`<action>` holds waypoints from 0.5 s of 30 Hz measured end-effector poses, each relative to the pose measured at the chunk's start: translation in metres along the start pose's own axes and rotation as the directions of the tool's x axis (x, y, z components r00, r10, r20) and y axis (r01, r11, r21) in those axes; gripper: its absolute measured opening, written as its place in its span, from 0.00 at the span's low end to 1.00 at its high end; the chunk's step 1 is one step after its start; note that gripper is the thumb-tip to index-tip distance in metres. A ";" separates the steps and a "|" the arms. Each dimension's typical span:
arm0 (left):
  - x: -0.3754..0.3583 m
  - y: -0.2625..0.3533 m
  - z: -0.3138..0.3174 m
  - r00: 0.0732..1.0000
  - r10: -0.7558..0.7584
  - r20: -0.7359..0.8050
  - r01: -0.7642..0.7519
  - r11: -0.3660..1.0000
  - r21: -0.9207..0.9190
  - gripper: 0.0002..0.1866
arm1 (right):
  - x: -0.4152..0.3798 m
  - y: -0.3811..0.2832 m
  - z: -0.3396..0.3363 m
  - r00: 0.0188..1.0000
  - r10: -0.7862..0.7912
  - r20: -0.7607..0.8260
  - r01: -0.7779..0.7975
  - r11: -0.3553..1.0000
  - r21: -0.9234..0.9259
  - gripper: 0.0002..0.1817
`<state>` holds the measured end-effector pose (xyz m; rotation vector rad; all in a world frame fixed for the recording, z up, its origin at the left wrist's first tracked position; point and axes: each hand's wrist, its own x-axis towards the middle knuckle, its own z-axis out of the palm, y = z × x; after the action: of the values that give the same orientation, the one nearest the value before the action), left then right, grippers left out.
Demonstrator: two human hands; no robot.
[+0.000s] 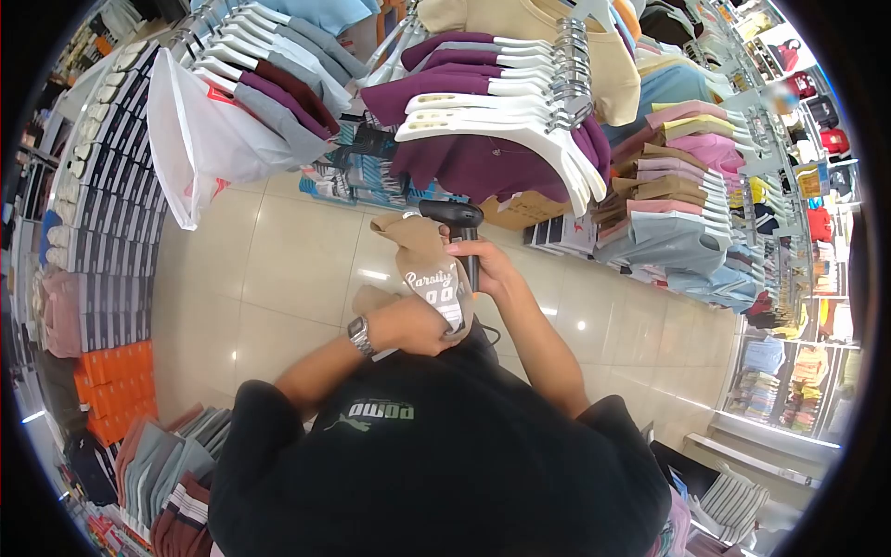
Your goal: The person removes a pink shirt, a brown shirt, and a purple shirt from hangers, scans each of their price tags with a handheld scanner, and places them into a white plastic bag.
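Below the hanging racks, in front of my chest, is a brown garment point(419, 249) with white "Varsity"-style lettering and number print, bunched and folded. My left hand point(422, 325), with a metal watch point(360, 336) on its wrist, is closed on the lower part of the garment; its fingertips are partly hidden by cloth. My right hand point(484, 264) is wrapped round the handle of a black handheld barcode scanner point(455, 214). The scanner's head points left, just above the garment's upper end. Right-hand fingers also lie against the cloth's edge. A dark cable loops near my waist.
Ahead hangs a rack of purple shirts point(464, 167) on white hangers point(501, 130). A white plastic bag point(209, 139) hangs at left. Stacked shoe boxes point(111, 200) and orange boxes point(116, 390) line the left side. More clothes point(668, 237) hang at right, over tiled floor point(278, 269).
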<state>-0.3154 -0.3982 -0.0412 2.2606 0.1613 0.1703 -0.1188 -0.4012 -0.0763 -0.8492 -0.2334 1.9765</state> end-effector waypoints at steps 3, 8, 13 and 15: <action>-0.003 -0.007 0.011 0.998 -0.040 -0.050 0.036 0.996 -0.076 0.15 | -0.004 -0.002 0.016 0.999 0.031 -0.018 -0.032 0.999 -0.016 0.19; -0.016 -0.018 0.020 0.999 -0.046 -0.003 0.046 0.994 -0.097 0.20 | -0.010 0.002 0.034 0.999 0.012 -0.029 -0.016 0.991 -0.134 0.22; -0.051 -0.024 -0.030 0.970 -0.239 -0.040 0.220 0.938 -0.267 0.26 | -0.025 -0.015 0.038 0.991 -0.097 0.094 0.111 0.982 -0.150 0.25; -0.067 -0.038 -0.057 0.894 -0.446 -0.048 0.364 0.782 -0.506 0.30 | -0.034 -0.020 0.043 0.987 -0.108 0.119 0.127 0.977 -0.169 0.26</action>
<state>-0.3937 -0.3429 -0.0390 1.6570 0.6241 0.1464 -0.1227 -0.4108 -0.0190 -0.8196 -0.5178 1.9126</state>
